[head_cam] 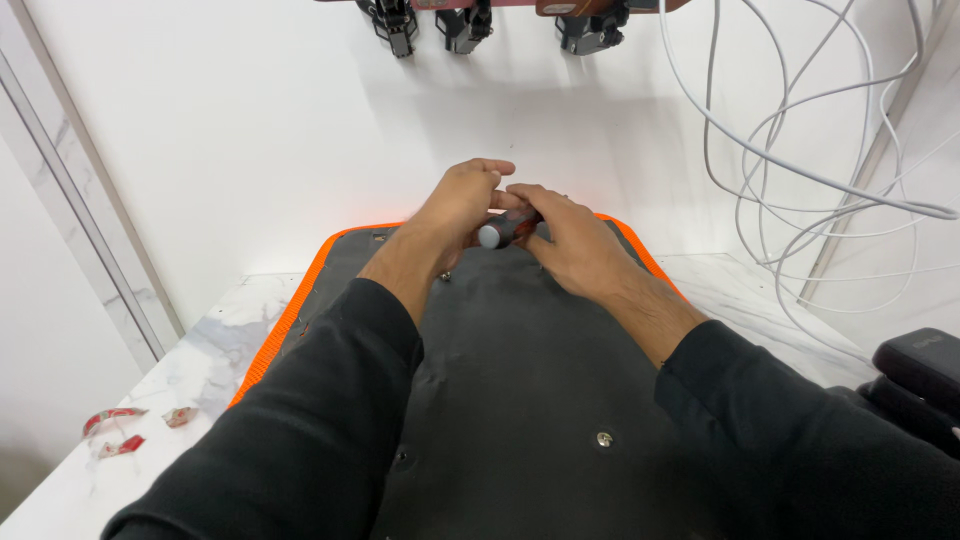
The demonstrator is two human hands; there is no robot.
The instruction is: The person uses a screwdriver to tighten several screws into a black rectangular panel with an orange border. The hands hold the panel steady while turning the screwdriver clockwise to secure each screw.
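Screwdriver [508, 229], grey-capped dark handle with red, clasped by both hands' fingers [520, 200] above black board [520, 380].

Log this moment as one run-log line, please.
left hand: grips screwdriver | right hand: on screwdriver | under: black board, orange rim | screw nearer

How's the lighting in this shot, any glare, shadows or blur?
Head view: even, bright light on the white wall; soft shadows under the left hand and right hand; small highlight on the grey-capped screwdriver handle; sleeves at the bottom edge slightly soft.
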